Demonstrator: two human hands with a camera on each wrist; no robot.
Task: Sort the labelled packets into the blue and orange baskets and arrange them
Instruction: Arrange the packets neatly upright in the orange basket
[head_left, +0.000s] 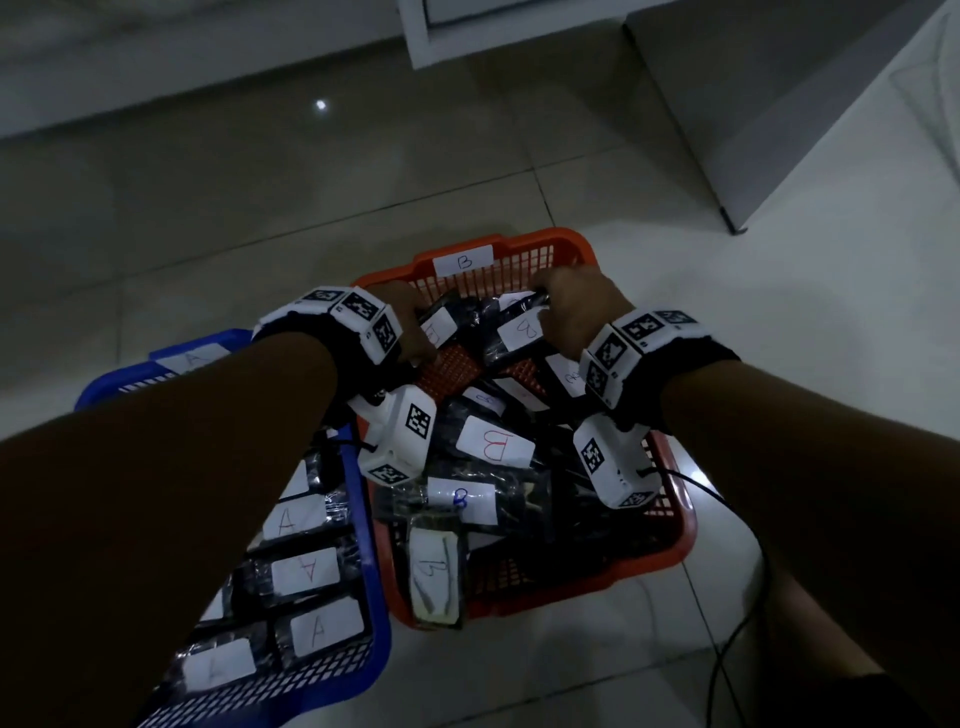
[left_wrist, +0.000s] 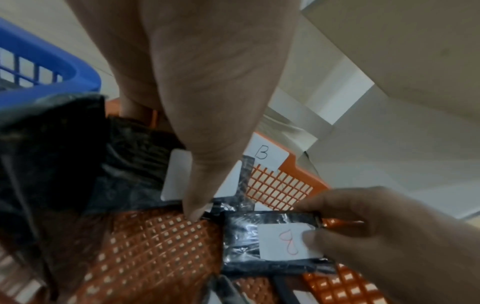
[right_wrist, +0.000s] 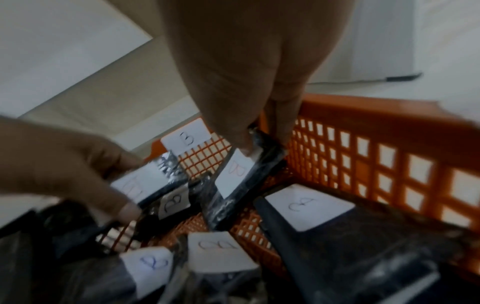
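The orange basket (head_left: 670, 540), tagged B on its far rim, holds several black packets with white B labels. Both hands are inside its far end. My left hand (head_left: 415, 338) grips one B packet (left_wrist: 179, 176), with the thumb (left_wrist: 197, 197) lying across its label. My right hand (head_left: 558, 312) pinches another B packet (right_wrist: 233, 174) by its top edge, thumb and finger on either side, so it stands tilted against the far wall. The blue basket (head_left: 371, 613) at the left holds several packets labelled A (head_left: 306, 569) in rows.
One B packet (head_left: 434, 571) hangs over the orange basket's near rim. A black cable (head_left: 727, 639) trails over the tiled floor at the right. White furniture (head_left: 779, 104) stands at the far right and behind the baskets.
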